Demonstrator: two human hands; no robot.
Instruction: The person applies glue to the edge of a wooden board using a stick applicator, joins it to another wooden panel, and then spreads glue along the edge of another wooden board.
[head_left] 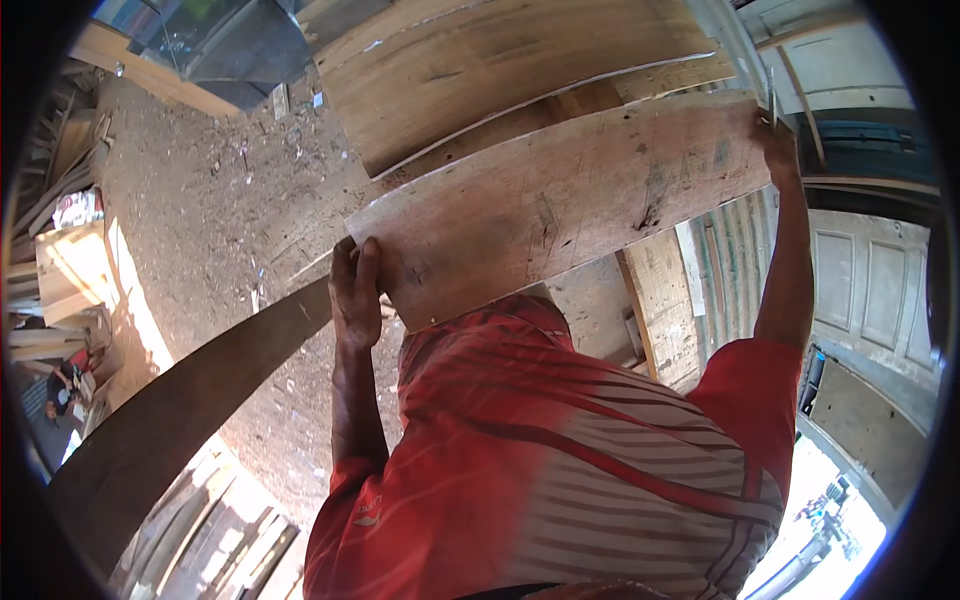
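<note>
A long plywood board [570,200], scuffed and darkly stained, stretches across in front of my chest, rising toward the right. Its left end is in my left hand [357,290], thumb and fingers closed at the edge. At the far right end my right hand [777,145] grips the board's corner. A thin upright sliver beside those fingers is too small to name. Behind my left hand ends a long dark plank [190,415] that runs to the lower left; whether the hand touches it, I cannot tell.
Wider plywood sheets [520,80] lie just beyond the board. Corrugated metal [730,270] and a pale panelled door [870,290] stand on the right. Debris litters the dirt floor [220,200]. Stacked timber [210,530] lies lower left; another person [65,385] sits at the far left.
</note>
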